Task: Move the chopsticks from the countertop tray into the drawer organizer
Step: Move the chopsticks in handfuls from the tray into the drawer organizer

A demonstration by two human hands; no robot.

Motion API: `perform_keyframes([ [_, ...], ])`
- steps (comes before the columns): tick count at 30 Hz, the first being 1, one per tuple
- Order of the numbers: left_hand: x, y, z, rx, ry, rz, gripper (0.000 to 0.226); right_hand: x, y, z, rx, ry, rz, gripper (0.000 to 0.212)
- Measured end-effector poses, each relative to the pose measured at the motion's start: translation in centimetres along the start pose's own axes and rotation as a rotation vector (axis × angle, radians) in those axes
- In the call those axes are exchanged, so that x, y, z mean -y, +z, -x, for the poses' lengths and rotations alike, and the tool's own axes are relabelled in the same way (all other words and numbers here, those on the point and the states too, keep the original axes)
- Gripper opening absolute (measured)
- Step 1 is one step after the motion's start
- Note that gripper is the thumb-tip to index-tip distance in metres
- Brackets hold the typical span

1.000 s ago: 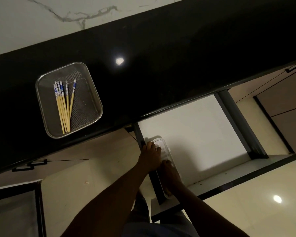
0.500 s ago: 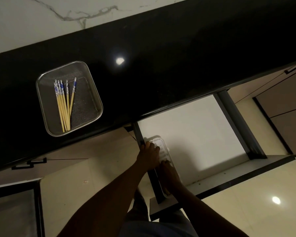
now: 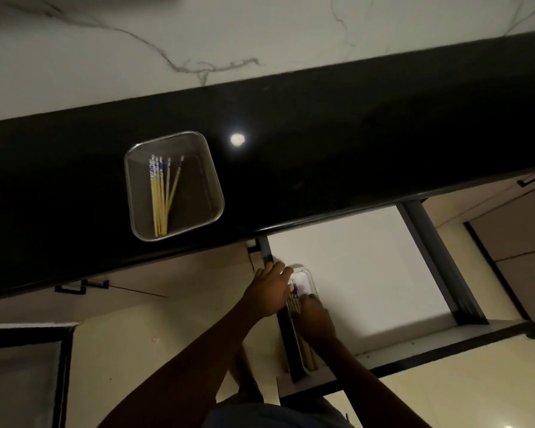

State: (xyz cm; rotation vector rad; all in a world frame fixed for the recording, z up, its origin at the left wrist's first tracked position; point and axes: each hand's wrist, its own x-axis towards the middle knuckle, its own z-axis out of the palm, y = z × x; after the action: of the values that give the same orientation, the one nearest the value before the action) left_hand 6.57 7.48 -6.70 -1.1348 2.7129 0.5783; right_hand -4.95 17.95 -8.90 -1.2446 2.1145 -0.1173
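A steel mesh tray [image 3: 209, 177] sits on the black countertop and holds several yellow chopsticks with blue-and-white tops [image 3: 161, 196]. Below it a drawer stands pulled out, with a clear plastic drawer organizer [image 3: 305, 278] along its left side. More chopsticks [image 3: 294, 299] lie lengthwise in the organizer, and their yellow tips [image 3: 310, 358] show near the drawer front. My left hand [image 3: 271, 288] rests over the organizer's far left edge and the drawer side, fingers spread. My right hand [image 3: 314, 318] is closed over the middle of the chopsticks in the organizer.
The black countertop [image 3: 352, 143] runs diagonally under a white marble wall. The drawer's white bottom [image 3: 359, 273] is bare to the right of the organizer, bounded by dark side rails [image 3: 436, 261]. Closed cabinet fronts with black handles [image 3: 81, 287] flank the drawer.
Both hands stay at the organizer. The right hand has shifted slightly, and blue-topped chopsticks now show between the hands. The view has swung, so the tray sits nearer the middle.
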Motion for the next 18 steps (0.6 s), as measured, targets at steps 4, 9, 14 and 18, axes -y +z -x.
perform_keyframes([
  [4, 2.0, -3.5, 0.9, -0.229, -0.017, 0.147, 0.043, 3.7, -3.1, 0.0, -0.095, -0.123, -0.068, 0.026],
  [9, 6.1, -8.9, 2.4, -0.541, -0.117, 0.348, 0.035, 10.9, -7.7, -0.3, -0.202, -0.282, -0.161, 0.022],
  [14, 10.4, -13.2, 4.8, -0.734, -0.260, 0.437, 0.032, 19.0, -11.2, -2.1, -0.245, -0.430, -0.323, 0.012],
  [18, 14.4, -14.6, 7.0, -0.799, -0.332, 0.414, 0.026, 26.2, -11.6, -4.4, -0.141, -0.427, -0.476, 0.005],
])
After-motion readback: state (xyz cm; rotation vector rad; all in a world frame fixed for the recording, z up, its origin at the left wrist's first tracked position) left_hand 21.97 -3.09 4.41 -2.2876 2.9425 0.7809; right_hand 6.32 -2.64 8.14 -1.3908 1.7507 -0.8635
